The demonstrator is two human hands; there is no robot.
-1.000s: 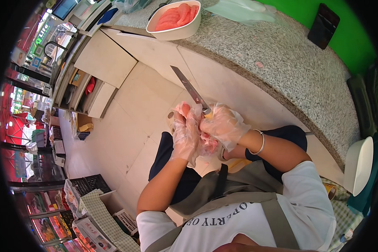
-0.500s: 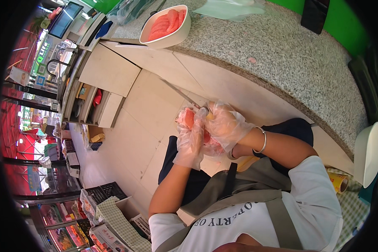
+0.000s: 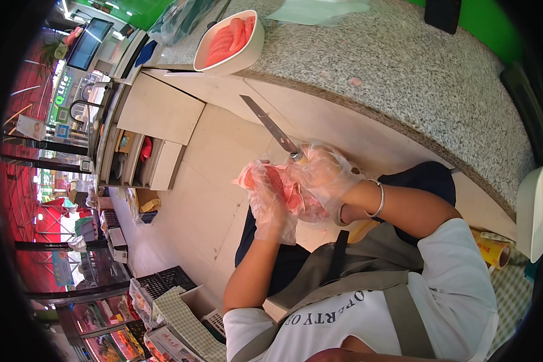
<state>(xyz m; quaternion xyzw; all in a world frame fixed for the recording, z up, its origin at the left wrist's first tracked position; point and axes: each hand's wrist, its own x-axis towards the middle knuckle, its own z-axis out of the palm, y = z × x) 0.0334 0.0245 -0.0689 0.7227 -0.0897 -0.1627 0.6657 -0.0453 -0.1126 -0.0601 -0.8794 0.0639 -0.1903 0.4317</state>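
Since half a second ago the knife [image 3: 271, 128] has swung back into sight, its blade pointing up and left from the right hand [image 3: 321, 175], where before it was hidden behind both hands. Head view, the only one: both hands wear clear plastic gloves. The right hand is closed around the knife handle and rests against a red piece of fruit [image 3: 283, 190]; the left hand [image 3: 270, 205] is curled under that piece, cupping it in front of the person's chest, above the lap and the pale tiled floor. One silver bangle [image 3: 377, 199] circles the right wrist. A curved, speckled granite bench [image 3: 404, 72] runs across the top and down the right; near its edge on the left stands one white bowl [image 3: 238, 57] filled with red slices, well apart from the hands. One yellow roll of wrap [image 3: 493, 250] lies at lower right under the bench edge. Far left, a screen [image 3: 89, 43] sits above a green sign. Open floor lies left of the hands.
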